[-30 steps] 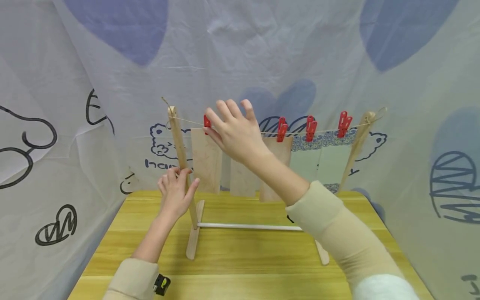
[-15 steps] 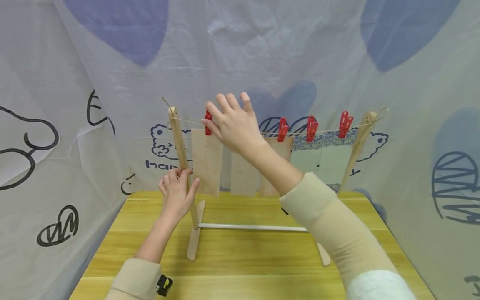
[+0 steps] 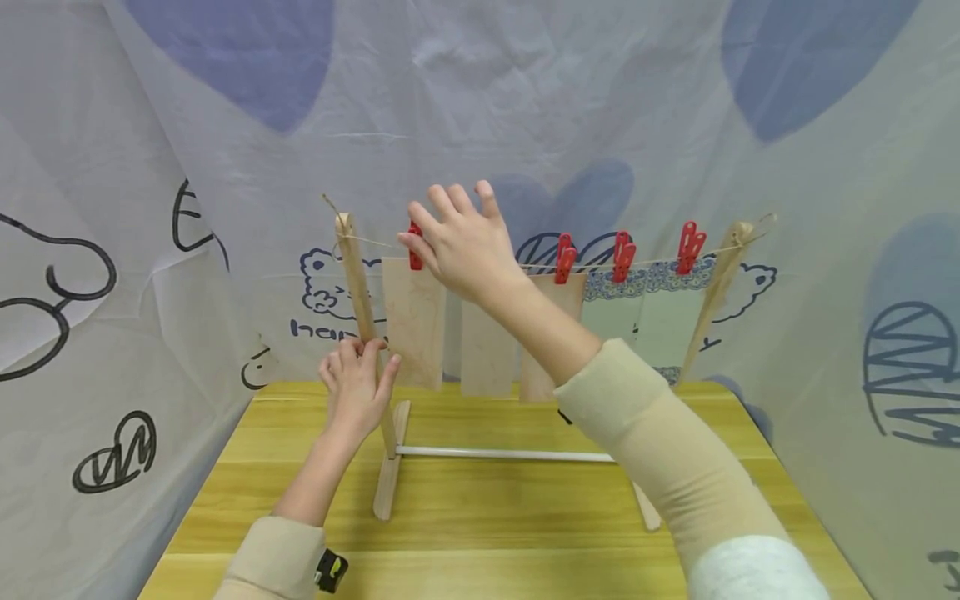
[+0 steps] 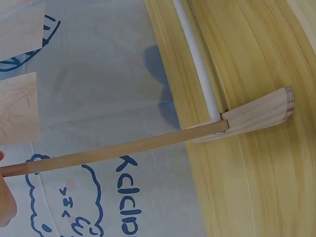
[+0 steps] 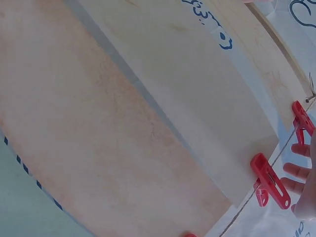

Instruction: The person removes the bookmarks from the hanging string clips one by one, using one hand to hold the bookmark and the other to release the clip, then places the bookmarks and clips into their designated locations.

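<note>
My left hand grips the left upright post of a small wooden drying rack partway up; in the left wrist view only an edge of the hand shows at the post. Across the rack runs a thin string, from which beige sheets hang by red clothespins. My right hand is raised at the leftmost clothespin, thumb and index finger on either side of it, the other fingers spread. In the right wrist view the fingers lie beside that pin and a second red clothespin.
Further right hang sheets with a blue patterned border, held by red clothespins. The right post stands beyond them. A white crossbar joins the feet on the wood-grain table. Printed cloth surrounds it.
My right hand has moved slightly up and left, its thumb higher along the leftmost clothespin. The left hand has stayed on the post. The sheets sway slightly.
</note>
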The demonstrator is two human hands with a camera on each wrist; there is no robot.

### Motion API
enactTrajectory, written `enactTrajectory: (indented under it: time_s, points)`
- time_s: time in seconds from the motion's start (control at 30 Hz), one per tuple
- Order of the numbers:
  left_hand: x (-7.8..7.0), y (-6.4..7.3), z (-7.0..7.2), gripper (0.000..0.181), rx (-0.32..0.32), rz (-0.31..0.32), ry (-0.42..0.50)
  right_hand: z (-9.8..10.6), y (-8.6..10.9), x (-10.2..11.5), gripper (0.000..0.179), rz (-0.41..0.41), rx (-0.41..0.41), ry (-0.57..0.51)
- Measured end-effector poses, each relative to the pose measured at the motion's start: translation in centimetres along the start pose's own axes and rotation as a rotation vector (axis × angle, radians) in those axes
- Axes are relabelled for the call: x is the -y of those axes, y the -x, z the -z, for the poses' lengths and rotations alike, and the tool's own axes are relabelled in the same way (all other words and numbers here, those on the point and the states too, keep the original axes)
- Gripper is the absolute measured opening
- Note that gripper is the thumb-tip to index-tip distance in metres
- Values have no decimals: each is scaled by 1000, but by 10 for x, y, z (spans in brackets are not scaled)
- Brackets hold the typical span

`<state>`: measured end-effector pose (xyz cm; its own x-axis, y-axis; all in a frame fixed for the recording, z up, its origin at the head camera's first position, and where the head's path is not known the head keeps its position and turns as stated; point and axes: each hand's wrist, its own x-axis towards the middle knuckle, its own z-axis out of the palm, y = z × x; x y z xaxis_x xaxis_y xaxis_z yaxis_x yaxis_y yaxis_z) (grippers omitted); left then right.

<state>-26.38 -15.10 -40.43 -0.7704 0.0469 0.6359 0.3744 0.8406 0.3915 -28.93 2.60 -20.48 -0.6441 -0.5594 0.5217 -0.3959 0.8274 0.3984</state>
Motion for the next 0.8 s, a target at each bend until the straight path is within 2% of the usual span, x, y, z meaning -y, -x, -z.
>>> enactTrajectory:
  time_s: [0.37, 0.6, 0.8]
  points:
    - [-2, 2, -1, 51, 1, 1, -18, -2, -1, 3, 44, 10, -44, -21]
    - [-3, 3, -1, 46, 5, 2, -1, -2, -2, 3, 43, -3, -4, -50]
    - [-5, 3, -2, 49, -18, -25, 13, -2, -2, 3, 43, -9, -2, -56]
